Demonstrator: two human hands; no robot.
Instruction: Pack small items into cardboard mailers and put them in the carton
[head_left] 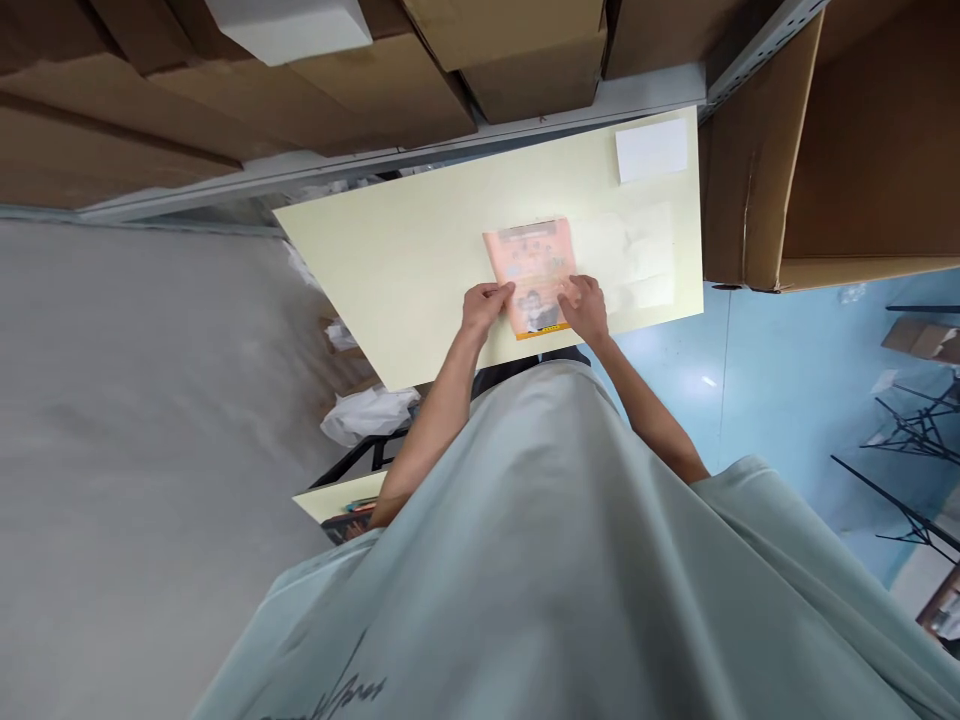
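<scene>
one pink printed packet (534,262) lies near the table's (405,270) near edge, left hand (484,306) pinching its left side, right hand (586,308) touching its right side, fingers slightly spread.

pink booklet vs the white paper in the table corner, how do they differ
Colour: the pink booklet carries printing and an orange strip along its near edge; the white paper looks plain.
Size: the booklet appears larger than the white paper.
Handling: the left hand and right hand are at the booklet; neither touches the white paper.
Shared: both look roughly rectangular, on the same pale table.
</scene>
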